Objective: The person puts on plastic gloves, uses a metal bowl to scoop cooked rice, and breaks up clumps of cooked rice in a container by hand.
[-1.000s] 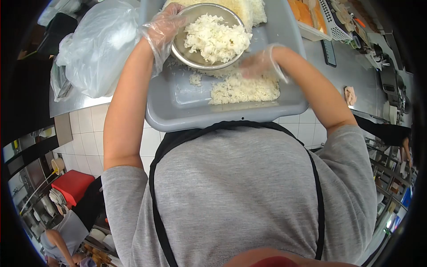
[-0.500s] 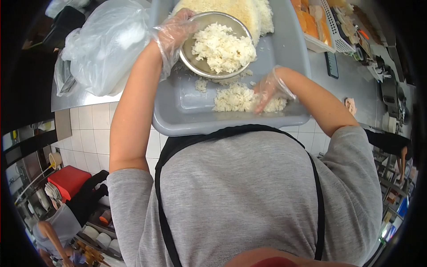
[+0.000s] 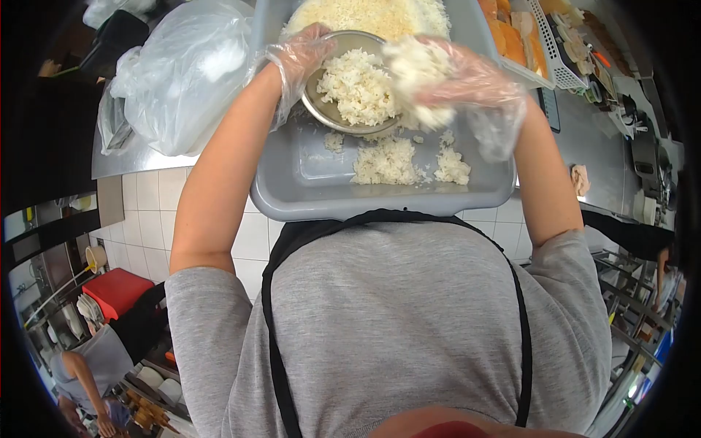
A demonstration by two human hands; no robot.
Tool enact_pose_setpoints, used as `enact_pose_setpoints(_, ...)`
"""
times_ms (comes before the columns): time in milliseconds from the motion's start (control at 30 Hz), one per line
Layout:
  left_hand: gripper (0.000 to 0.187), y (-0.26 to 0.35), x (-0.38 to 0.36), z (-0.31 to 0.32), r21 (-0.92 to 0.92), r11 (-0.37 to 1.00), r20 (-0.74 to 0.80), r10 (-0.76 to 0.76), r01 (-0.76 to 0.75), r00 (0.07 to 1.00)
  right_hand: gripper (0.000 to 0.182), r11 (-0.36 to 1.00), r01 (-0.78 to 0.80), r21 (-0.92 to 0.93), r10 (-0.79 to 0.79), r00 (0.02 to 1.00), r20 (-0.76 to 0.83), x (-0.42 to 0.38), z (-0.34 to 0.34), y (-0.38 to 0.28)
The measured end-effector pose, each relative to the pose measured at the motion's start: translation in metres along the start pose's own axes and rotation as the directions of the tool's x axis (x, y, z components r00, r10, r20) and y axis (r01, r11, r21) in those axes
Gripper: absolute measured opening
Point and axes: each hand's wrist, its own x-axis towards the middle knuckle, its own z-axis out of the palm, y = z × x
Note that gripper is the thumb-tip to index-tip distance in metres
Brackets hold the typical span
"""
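In a clear plastic glove, my left hand (image 3: 305, 57) grips the left rim of a round metal bowl (image 3: 321, 109). Cooked white rice (image 3: 359, 86) lies inside the bowl. My right hand (image 3: 464, 77), gloved too and blurred by motion, holds a clump of rice (image 3: 416, 67) at the bowl's right edge. Both hands are over a large grey tub (image 3: 380, 204). Loose rice (image 3: 387, 162) sits on the tub's floor near its front, and a bigger mass of rice (image 3: 350, 16) fills the back.
A clear plastic bag (image 3: 182, 80) rests on the metal counter at left. Right of the tub are a white basket of orange blocks (image 3: 529, 40), a phone (image 3: 550, 109) and a crumpled cloth (image 3: 580, 179). Another person (image 3: 91, 369) is at lower left.
My right hand has risen from the tub's floor to the bowl with a clump of rice, leaving a gap in the loose rice. The bowl has shifted slightly down in view.
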Motion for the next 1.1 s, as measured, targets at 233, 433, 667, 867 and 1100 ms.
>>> enact_pose_setpoints(233, 0.027, 0.016, -0.014, 0.011, 0.040, 0.999, -0.014, 0.025, -0.024, 1.000, 0.057, 0.523, -0.079, -0.848, -0.257, 0.935, -0.246, 0.028, 0.069, -0.005)
enact_pose_setpoints(433, 0.025, 0.029, -0.028, 0.010, -0.218, 0.975, 0.082, 0.067, -0.048, 0.994, 0.054, 0.572, 0.188, -0.799, -0.521, 0.835, -0.177, 0.048, 0.078, 0.018)
enact_pose_setpoints(667, 0.025, -0.006, 0.005, -0.013, 0.012, 0.979, -0.218, 0.203, -0.205, 0.955, 0.045, 0.616, -0.185, -0.766, -0.269, 0.864, -0.425, 0.012, 0.003, 0.043)
enact_pose_setpoints(867, 0.031, -0.001, 0.003, -0.014, -0.155, 0.960, -0.256, 0.189, -0.234, 0.948, 0.045, 0.471, -0.264, -0.842, 0.373, 0.924, -0.081, 0.014, 0.010, 0.062)
enact_pose_setpoints(1100, 0.031, 0.004, 0.002, -0.014, -0.010, 0.985, -0.309, 0.159, -0.170, 0.938, 0.043, 0.515, 0.009, -0.857, 0.537, 0.776, 0.331, 0.013, 0.050, 0.045)
